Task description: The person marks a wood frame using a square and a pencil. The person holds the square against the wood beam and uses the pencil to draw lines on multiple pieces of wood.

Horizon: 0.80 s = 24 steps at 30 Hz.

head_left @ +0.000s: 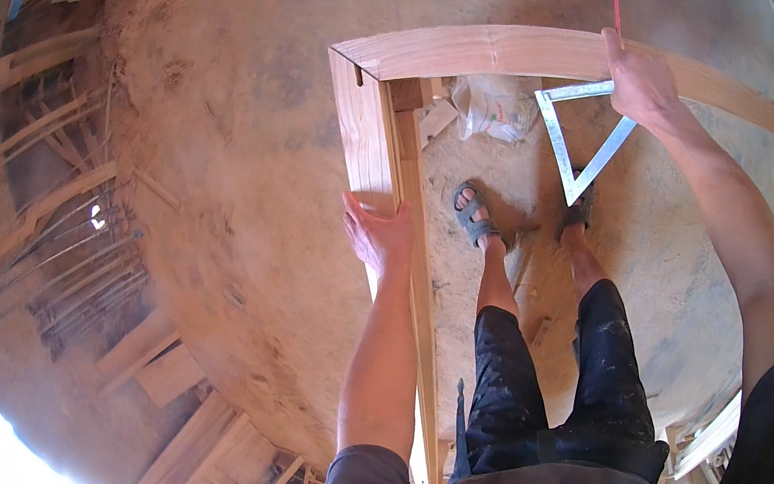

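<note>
Two pale wooden beams meet at a corner in front of me. The far beam runs to the right, and the near beam comes back toward me on the left. A dark slot shows by the joint. My left hand grips the near beam, thumb on one side and fingers on the other. At the far beam, my right hand is closed on a silver triangular try square, which hangs point down on the near side. A red pencil sticks up from the same hand.
A white plastic bag lies on the dusty floor inside the corner, near my sandaled feet. Timber strips are stacked along the left, and flat boards lie at the lower left. More wood stands at the far right.
</note>
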{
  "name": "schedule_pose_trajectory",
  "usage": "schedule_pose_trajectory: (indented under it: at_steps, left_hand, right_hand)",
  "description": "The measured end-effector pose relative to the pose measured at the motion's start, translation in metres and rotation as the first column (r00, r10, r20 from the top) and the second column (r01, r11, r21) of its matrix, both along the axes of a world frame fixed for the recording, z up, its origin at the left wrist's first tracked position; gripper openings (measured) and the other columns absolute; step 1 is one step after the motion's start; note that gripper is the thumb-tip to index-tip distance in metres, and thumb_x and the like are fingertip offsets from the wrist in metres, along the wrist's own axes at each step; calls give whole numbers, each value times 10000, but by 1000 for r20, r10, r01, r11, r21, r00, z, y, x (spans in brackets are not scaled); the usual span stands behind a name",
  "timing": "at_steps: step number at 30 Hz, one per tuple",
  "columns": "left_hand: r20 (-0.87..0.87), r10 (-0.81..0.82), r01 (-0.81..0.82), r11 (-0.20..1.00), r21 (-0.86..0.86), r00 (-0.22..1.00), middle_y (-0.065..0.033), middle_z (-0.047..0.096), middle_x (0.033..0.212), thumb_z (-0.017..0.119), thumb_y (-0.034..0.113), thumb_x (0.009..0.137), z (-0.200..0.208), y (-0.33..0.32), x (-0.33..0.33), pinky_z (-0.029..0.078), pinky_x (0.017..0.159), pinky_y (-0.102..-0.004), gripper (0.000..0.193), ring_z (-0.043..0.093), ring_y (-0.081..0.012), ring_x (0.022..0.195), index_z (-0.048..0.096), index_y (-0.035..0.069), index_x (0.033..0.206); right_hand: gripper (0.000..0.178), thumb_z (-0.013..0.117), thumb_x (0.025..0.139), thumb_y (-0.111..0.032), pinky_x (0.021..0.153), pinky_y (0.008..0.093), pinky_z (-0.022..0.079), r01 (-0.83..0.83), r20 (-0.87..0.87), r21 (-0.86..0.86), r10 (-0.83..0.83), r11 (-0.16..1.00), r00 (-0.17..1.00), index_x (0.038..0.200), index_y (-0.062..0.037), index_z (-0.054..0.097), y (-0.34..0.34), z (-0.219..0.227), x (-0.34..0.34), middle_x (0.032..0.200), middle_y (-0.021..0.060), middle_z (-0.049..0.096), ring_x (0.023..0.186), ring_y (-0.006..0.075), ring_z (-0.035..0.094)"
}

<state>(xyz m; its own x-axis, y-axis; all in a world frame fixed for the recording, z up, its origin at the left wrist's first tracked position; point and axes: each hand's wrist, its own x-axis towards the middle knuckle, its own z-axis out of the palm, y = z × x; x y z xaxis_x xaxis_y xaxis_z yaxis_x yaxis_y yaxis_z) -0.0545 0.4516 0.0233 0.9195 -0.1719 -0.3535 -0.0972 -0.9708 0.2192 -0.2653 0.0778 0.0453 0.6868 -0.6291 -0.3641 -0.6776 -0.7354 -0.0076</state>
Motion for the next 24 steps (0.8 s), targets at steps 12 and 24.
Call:
schedule_pose_trajectory:
  at_steps: [12, 24]
  left_hand:
    - [138, -29, 37, 998, -50, 990, -212, 569, 1359, 877, 274, 653, -19, 7, -6, 448, 1067, -480, 965, 539, -381, 1270, 437, -25, 1459]
    - [227, -35, 58, 994, -95, 973, -188, 596, 1287, 893, 285, 624, -30, 20, -8, 469, 1021, -470, 908, 569, -368, 1203, 495, -9, 1385]
  right_hand:
    - [669, 633, 787, 62, 585, 502, 558, 71, 49, 8, -71, 997, 996, 1414, 63, 398, 2, 0, -5, 730, 234, 690, 681, 402, 713]
    - [714, 615, 798, 54, 617, 502, 557, 72, 27, 48, -73, 996, 997, 1468, 61, 367, -7, -5, -4, 745, 222, 699, 703, 397, 713]
